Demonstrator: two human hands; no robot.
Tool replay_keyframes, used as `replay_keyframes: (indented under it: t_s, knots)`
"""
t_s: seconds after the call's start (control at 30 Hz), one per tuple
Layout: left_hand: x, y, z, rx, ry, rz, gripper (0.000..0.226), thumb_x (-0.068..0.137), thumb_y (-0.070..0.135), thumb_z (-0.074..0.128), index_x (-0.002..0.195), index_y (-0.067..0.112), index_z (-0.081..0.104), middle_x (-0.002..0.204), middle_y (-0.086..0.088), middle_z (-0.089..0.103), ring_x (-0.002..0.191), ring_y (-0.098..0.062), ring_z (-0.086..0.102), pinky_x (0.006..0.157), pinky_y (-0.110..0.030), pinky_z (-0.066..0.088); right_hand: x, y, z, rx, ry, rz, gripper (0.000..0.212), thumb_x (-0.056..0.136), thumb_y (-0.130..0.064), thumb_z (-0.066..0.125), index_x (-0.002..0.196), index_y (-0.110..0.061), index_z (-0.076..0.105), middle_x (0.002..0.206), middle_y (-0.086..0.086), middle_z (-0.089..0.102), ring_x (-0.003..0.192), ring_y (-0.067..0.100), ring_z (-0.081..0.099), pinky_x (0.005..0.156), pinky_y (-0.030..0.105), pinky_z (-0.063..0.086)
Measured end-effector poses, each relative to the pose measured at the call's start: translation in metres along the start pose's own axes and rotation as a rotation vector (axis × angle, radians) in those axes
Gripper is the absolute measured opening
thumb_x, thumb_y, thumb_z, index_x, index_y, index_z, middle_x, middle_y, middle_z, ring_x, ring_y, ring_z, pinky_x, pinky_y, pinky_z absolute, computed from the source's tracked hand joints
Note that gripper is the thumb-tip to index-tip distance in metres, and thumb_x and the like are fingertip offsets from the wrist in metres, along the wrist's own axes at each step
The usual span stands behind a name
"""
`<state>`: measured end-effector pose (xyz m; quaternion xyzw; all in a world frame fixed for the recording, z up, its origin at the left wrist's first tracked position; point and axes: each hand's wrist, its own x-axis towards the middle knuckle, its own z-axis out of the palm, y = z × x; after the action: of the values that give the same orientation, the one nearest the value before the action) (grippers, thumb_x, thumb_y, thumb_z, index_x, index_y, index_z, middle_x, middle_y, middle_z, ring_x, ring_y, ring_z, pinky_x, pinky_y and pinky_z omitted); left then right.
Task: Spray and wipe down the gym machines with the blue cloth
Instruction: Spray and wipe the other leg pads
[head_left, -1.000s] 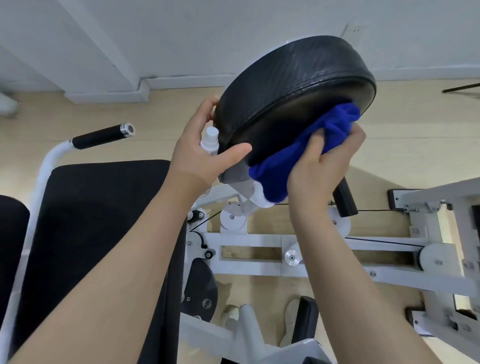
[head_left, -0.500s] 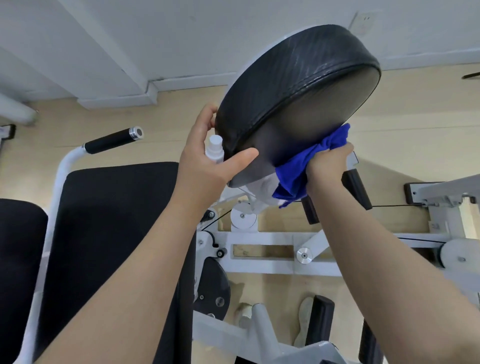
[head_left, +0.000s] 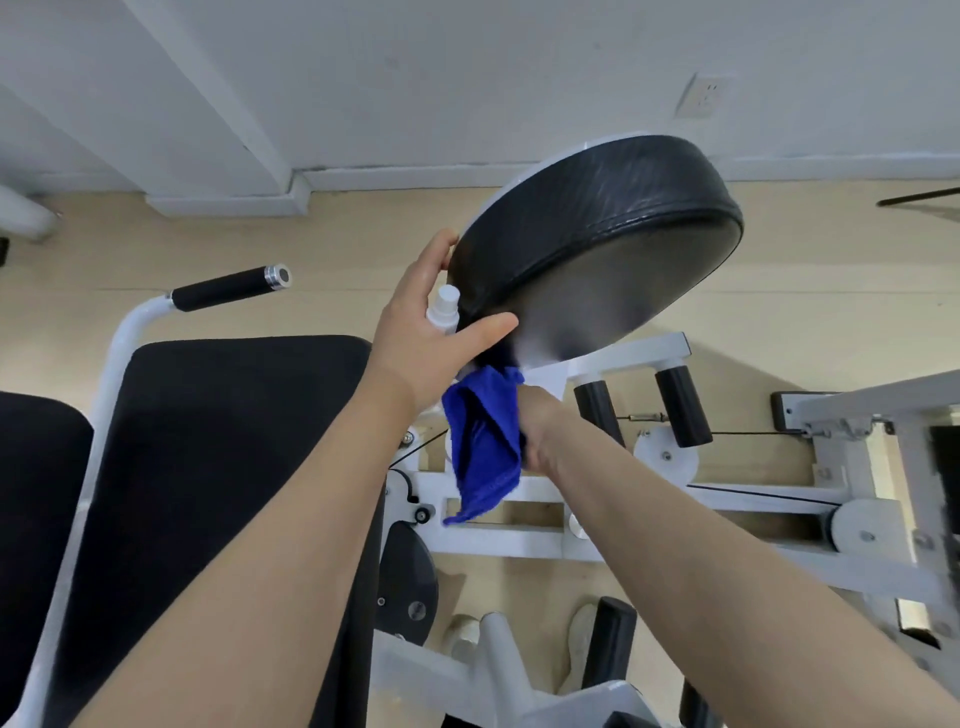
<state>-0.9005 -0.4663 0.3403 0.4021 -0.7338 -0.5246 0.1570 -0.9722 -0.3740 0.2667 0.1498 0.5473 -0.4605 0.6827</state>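
A white steel gym machine frame (head_left: 649, 499) with cables and pulleys fills the lower right, standing on a pale wood floor (head_left: 779, 312). To the left is a large black padded backrest (head_left: 208, 493), with a white tube ending in a black foam handle (head_left: 223, 288) above it. Tilted above the centre is a round black vinyl pad (head_left: 597, 244) with a stitched rim, its flat face angled down toward the viewer. The left hand (head_left: 426, 338) grips the pad's left edge, thumb across the face and fingers behind the rim, with a small white spray bottle (head_left: 444, 312) tucked in the same grasp. A bright blue cloth (head_left: 483, 447) hangs just under the pad's lower edge, bunched at the top and draping down. The right hand (head_left: 535, 415) holds it from beneath; its fingers are hidden, so their position cannot be told.
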Motion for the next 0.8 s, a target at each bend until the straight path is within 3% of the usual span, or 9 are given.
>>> replay_keyframes:
  t_s: [0.1,0.17,0.23,0.3,0.4,0.47,0.57,0.7,0.8]
  knots:
    - [0.009,0.003,-0.002,-0.021,-0.065,0.005,0.078,0.066,0.045,0.071,0.137,0.035,0.042,0.133,0.015,0.051,0.122,-0.012,0.051,0.098,-0.046,0.048,-0.021,-0.002,-0.008,-0.014,0.009,-0.061,0.020,0.093,-0.004,0.047,0.076,-0.011,0.053,0.058,0.006,0.049,0.051,0.018,0.042,0.053,0.026,0.036]
    - [0.013,0.008,-0.003,-0.013,-0.117,0.010,0.073,0.071,0.040,0.071,0.138,0.036,0.042,0.127,0.025,0.052,0.120,-0.004,0.050,0.100,-0.030,0.045,-0.035,-0.004,-0.022,-0.005,0.110,-0.118,0.022,0.092,0.002,0.043,0.085,-0.014,0.058,0.060,0.005,0.056,0.051,0.018,0.049,0.051,0.023,0.041]
    - [0.018,0.014,-0.004,0.006,-0.144,-0.003,0.070,0.079,0.032,0.070,0.140,0.042,0.037,0.123,0.033,0.049,0.115,0.003,0.050,0.093,-0.020,0.042,-0.053,-0.011,-0.036,-0.060,0.254,-0.176,0.022,0.091,-0.003,0.045,0.095,-0.018,0.059,0.079,0.008,0.064,0.068,0.022,0.057,0.063,0.029,0.049]
    - [0.022,0.018,-0.001,-0.006,-0.157,-0.034,0.071,0.081,0.033,0.068,0.140,0.048,0.034,0.131,0.021,0.052,0.108,-0.006,0.056,0.084,-0.024,0.050,-0.069,-0.025,-0.056,-0.168,0.399,-0.241,0.023,0.089,-0.007,0.046,0.103,-0.020,0.058,0.099,0.013,0.065,0.084,0.027,0.058,0.078,0.036,0.049]
    - [0.020,0.024,0.012,0.031,-0.128,-0.064,0.064,0.086,0.030,0.061,0.142,0.047,0.034,0.138,0.005,0.051,0.107,-0.027,0.059,0.065,-0.023,0.054,-0.091,-0.043,-0.083,-0.381,0.504,-0.313,0.018,0.089,-0.008,0.048,0.103,-0.016,0.057,0.091,0.011,0.060,0.078,0.022,0.053,0.078,0.035,0.044]
    - [0.015,0.028,0.023,0.061,-0.052,-0.114,0.059,0.088,0.030,0.059,0.142,0.040,0.037,0.144,0.007,0.044,0.118,-0.034,0.054,0.084,-0.035,0.056,-0.101,-0.043,-0.093,-0.544,0.520,-0.323,0.009,0.088,-0.011,0.052,0.094,-0.012,0.057,0.087,0.012,0.060,0.073,0.020,0.052,0.070,0.032,0.044]
    - [0.005,0.039,0.040,0.056,0.010,-0.099,0.053,0.087,0.033,0.062,0.136,0.033,0.043,0.141,0.012,0.042,0.123,-0.020,0.050,0.097,-0.046,0.049,-0.106,-0.021,-0.103,-0.912,0.478,-0.308,0.015,0.087,-0.021,0.057,0.092,-0.008,0.062,0.084,0.010,0.063,0.074,0.021,0.056,0.062,0.029,0.042]
    - [-0.014,0.061,0.059,0.004,0.006,-0.118,0.017,0.090,0.036,0.058,0.101,0.023,0.055,0.094,0.007,0.057,0.076,-0.015,0.058,0.066,-0.017,0.047,-0.119,0.005,-0.128,-1.309,0.266,-0.188,0.030,0.087,-0.034,0.059,0.105,-0.011,0.064,0.102,0.009,0.066,0.092,0.024,0.060,0.083,0.036,0.049]
    - [-0.029,0.079,0.068,-0.082,-0.126,-0.101,0.032,0.084,0.044,0.048,0.082,0.013,0.056,0.073,0.002,0.060,0.052,-0.014,0.049,0.054,-0.022,0.040,-0.141,-0.010,-0.152,-1.329,0.256,-0.242,0.020,0.087,-0.026,0.060,0.102,-0.015,0.065,0.101,0.005,0.067,0.091,0.020,0.059,0.077,0.030,0.044]
